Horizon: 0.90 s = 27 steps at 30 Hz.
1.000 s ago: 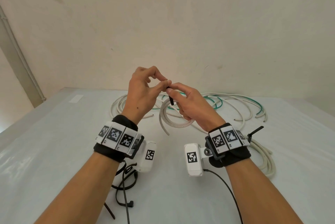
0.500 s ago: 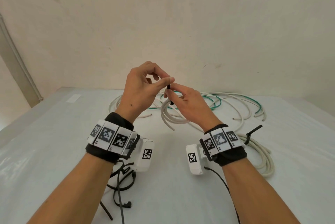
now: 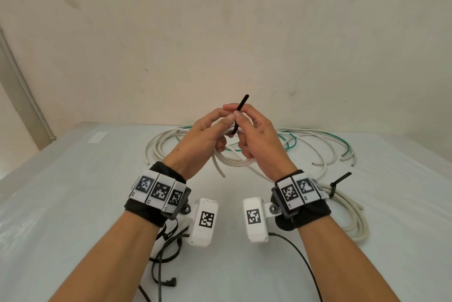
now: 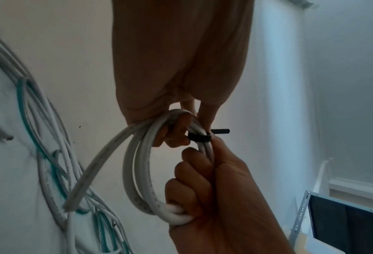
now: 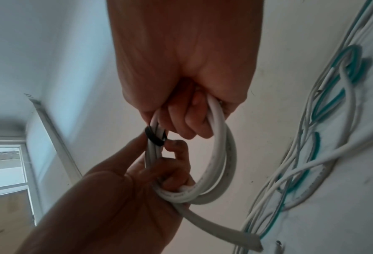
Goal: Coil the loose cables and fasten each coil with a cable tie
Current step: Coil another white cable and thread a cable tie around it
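A small white cable coil point(image 3: 231, 162) hangs between my two hands above the table. My left hand point(image 3: 208, 133) curls round one side of the coil point(image 5: 222, 154), and my right hand point(image 3: 256, 137) grips the other side with its fingers through the loop point(image 4: 137, 171). A black cable tie point(image 4: 199, 138) is wrapped round the coil strands where the hands meet. Its tail point(image 3: 241, 108) sticks up past the thumbs and forefingers, which press together on it. The band of the tie point(image 5: 155, 137) sits tight against the strands.
Loose white and green cables point(image 3: 305, 140) sprawl across the far part of the white table point(image 3: 73, 204). A tied white coil point(image 3: 352, 213) with a black tie point(image 3: 338, 182) lies at the right. Several black ties point(image 3: 168, 248) lie near my left forearm. A wall stands behind.
The hands have closed in on each other around the coil. The tie, earlier a short piece between the fingertips, now loops the strands with its tail pointing up.
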### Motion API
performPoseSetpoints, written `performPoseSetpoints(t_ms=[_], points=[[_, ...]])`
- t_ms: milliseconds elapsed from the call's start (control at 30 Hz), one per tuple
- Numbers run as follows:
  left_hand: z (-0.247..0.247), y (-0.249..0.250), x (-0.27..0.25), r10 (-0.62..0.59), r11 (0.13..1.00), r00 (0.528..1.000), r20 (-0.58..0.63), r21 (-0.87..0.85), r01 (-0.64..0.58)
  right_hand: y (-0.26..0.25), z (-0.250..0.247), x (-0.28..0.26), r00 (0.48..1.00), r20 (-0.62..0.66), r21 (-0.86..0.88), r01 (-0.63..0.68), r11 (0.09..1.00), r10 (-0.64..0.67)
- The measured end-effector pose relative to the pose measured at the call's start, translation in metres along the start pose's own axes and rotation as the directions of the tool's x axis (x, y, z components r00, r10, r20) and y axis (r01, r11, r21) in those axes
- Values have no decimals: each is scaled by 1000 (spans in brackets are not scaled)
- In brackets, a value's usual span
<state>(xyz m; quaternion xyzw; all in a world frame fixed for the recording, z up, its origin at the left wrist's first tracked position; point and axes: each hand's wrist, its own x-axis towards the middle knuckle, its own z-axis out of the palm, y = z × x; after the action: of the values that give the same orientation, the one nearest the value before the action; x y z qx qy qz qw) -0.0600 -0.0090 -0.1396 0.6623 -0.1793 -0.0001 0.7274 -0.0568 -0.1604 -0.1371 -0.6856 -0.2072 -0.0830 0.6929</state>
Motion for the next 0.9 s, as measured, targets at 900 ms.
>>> performPoseSetpoints(t_ms=[900], points=[[10,0,2,-108,987,994,-34,-120,103,1,1,7,991,-79,-270,82,959,-107]])
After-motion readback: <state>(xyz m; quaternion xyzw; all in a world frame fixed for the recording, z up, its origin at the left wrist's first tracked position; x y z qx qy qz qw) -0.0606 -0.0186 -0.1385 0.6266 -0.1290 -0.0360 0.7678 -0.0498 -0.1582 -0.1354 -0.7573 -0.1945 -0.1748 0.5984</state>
